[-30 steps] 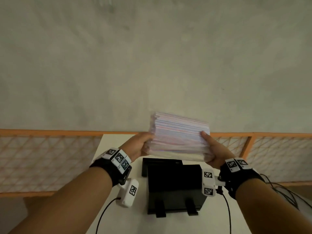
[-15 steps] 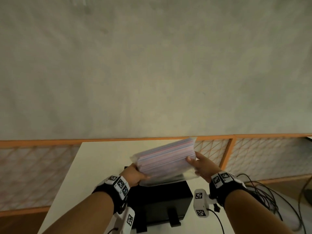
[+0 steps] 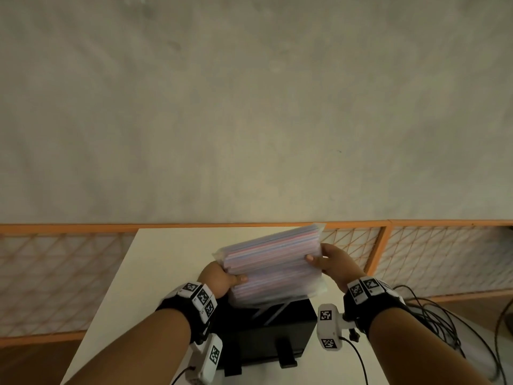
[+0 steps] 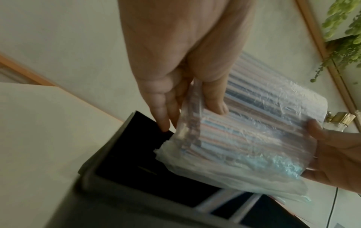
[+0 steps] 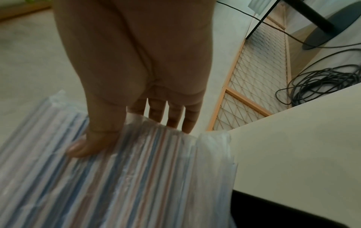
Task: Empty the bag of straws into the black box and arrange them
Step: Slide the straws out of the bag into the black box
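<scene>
A clear plastic bag of pastel striped straws (image 3: pixel 273 266) hangs tilted over the open black box (image 3: pixel 270 333), its left end lower. My left hand (image 3: pixel 222 279) pinches the bag's lower left end, thumb on top and fingers underneath. My right hand (image 3: pixel 330 262) grips the raised right end, thumb on top. In the left wrist view the bag (image 4: pixel 254 131) hovers over the box's dark opening (image 4: pixel 136 162), loose plastic drooping toward it. In the right wrist view my thumb presses the straws (image 5: pixel 136 177) through the plastic. The box (image 5: pixel 293 208) lies below.
The box stands on a white table (image 3: pixel 166 259). An orange-framed mesh fence (image 3: pixel 55 273) runs behind it, below a bare wall. Coiled black cables (image 3: pixel 444 323) lie at the right beside the table. A plant (image 4: pixel 343 30) shows in the left wrist view.
Both hands have brought the bag down from above the table to just over the box and tilted it, left end down. The head camera has tipped upward.
</scene>
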A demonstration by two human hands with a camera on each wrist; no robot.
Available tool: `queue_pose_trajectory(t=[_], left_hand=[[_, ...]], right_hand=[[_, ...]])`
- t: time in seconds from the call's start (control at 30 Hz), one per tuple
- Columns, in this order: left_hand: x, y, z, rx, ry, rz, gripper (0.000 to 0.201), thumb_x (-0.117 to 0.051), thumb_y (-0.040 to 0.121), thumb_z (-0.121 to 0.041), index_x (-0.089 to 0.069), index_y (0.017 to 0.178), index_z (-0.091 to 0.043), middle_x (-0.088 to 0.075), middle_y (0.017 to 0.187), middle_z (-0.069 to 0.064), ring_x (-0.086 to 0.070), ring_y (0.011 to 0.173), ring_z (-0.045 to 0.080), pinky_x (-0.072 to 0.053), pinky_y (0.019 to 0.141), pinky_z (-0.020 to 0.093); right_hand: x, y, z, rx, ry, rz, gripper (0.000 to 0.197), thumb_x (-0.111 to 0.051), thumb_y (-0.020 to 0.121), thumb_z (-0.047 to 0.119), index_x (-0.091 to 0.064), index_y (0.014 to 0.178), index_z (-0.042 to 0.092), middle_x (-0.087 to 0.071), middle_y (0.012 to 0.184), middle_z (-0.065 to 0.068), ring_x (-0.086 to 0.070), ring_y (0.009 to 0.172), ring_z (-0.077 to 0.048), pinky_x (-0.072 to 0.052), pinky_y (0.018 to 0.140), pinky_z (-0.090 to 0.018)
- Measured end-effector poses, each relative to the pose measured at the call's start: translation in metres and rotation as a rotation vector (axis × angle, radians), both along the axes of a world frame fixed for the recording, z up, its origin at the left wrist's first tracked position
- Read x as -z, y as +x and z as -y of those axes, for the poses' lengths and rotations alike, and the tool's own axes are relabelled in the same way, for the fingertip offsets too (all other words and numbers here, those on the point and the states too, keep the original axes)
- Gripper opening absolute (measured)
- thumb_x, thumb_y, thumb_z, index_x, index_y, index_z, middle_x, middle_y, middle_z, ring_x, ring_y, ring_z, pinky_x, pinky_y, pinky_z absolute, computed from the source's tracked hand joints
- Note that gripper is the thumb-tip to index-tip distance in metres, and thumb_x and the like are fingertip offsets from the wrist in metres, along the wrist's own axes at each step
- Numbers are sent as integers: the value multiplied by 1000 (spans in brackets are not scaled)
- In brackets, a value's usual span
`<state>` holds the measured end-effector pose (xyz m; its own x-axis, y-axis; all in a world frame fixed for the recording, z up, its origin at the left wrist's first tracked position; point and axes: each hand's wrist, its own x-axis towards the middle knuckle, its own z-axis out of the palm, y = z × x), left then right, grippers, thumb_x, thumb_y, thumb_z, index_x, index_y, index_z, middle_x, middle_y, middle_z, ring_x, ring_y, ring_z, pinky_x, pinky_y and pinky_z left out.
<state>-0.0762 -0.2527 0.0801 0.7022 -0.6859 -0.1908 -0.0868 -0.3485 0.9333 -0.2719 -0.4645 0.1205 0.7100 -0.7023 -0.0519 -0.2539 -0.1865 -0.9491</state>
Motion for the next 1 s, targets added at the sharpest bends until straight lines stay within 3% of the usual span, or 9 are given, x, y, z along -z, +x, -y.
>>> queue_pose_trajectory(t=[0.1, 0.17, 0.3, 0.4, 0.57, 0.7, 0.83, 0.9, 1.0], left_hand=[[-5, 6, 2, 31, 65, 52, 53, -82, 69, -9, -63, 118, -5, -67, 118, 13, -62, 109, 28, -47, 102, 41], [-6, 7, 3, 62, 141, 103, 54, -81, 68, -6, -62, 119, -5, -66, 119, 13, -60, 111, 28, -47, 102, 39], [-3, 10, 2, 48, 188, 152, 55, -83, 65, -5, -63, 116, -5, -67, 117, 11, -61, 111, 27, -47, 101, 36], [-3, 8, 2, 38, 172, 167, 56, -84, 63, -3, -63, 115, -6, -68, 117, 11, -62, 111, 27, -47, 101, 36], [-5, 6, 2, 39, 215, 213, 58, -84, 66, -7, -60, 119, -7, -67, 117, 10, -62, 109, 24, -46, 90, 25], [-14, 4, -1, 51, 389, 291, 49, -75, 76, -12, -59, 121, -3, -63, 122, 14, -60, 113, 26, -49, 98, 31], [-16, 1, -2, 122, 445, 314, 39, -75, 72, -8, -65, 109, -3, -66, 114, 16, -63, 105, 27, -53, 95, 36], [-16, -1, -3, 158, 407, 286, 49, -81, 66, -11, -65, 111, -7, -68, 111, 13, -64, 102, 26, -54, 93, 40], [-16, -2, -5, 203, 405, 312, 59, -84, 65, -16, -62, 119, -9, -66, 117, 10, -61, 110, 25, -49, 100, 39]], right_hand=[[0, 5, 5, 20, -81, -29, 71, -79, 50, 54, -68, 105, 11, -72, 105, -7, -67, 101, -26, -50, 96, -50], [1, 6, 6, 19, -123, -50, 62, -76, 55, 58, -70, 99, 14, -74, 100, -5, -68, 96, -25, -52, 92, -51], [-2, 6, -2, 26, -136, -49, 35, -76, 67, 45, -72, 90, 19, -74, 97, -5, -68, 94, -25, -52, 92, -50], [-4, 7, -4, 31, -144, -37, 34, -76, 65, 47, -71, 88, 22, -74, 98, -5, -68, 95, -25, -53, 91, -48], [-3, 9, -4, 54, -146, -21, 23, -77, 77, 30, -71, 93, 16, -74, 96, -6, -68, 96, -27, -53, 91, -45], [-6, 10, -7, 76, -176, -29, 20, -75, 79, 29, -69, 87, 11, -72, 91, -8, -66, 93, -30, -52, 88, -45], [-7, 11, -7, 96, -218, -23, 45, -70, 76, 49, -68, 94, 8, -72, 96, -13, -66, 94, -31, -52, 90, -51], [-8, 13, -8, 75, -216, -14, 58, -66, 67, 62, -66, 99, 12, -72, 98, -10, -67, 95, -29, -52, 90, -52], [-6, 16, -7, 50, -191, 8, 71, -66, 57, 71, -65, 100, 14, -72, 100, -10, -67, 96, -29, -52, 90, -53]])
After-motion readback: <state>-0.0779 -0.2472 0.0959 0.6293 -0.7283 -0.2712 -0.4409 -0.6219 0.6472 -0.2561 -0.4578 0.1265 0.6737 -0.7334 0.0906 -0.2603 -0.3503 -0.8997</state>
